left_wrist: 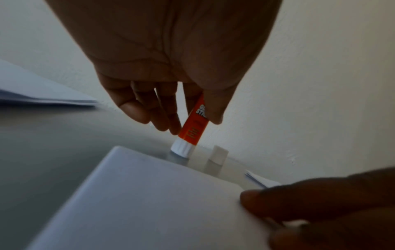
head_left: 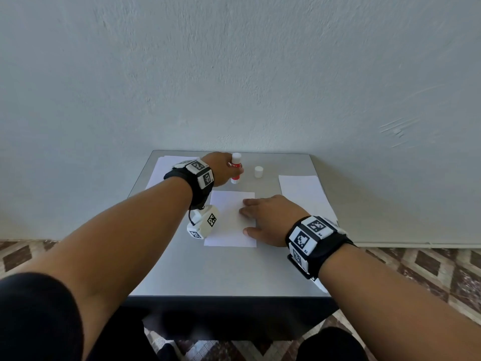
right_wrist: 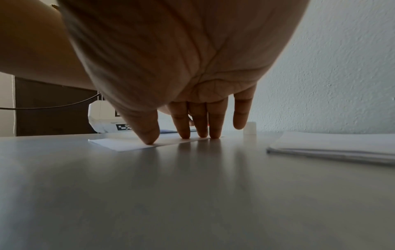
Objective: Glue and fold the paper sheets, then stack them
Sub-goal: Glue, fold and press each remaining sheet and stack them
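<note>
The left hand (head_left: 221,169) grips the glue stick (head_left: 236,168) upright (white base on the table); the right hand's (head_left: 270,217) straight fingers (right_wrist: 199,121) press the paper sheet (head_left: 229,220) flat, just nearer.

The right hand (right_wrist: 192,81) presses straight fingertips (right_wrist: 149,138) onto a white paper sheet (right_wrist: 126,145) lying flat on the grey bench (right_wrist: 192,194). A small white cap (right_wrist: 250,128) stands beyond; a paper stack (right_wrist: 342,145) lies to the right.
</note>
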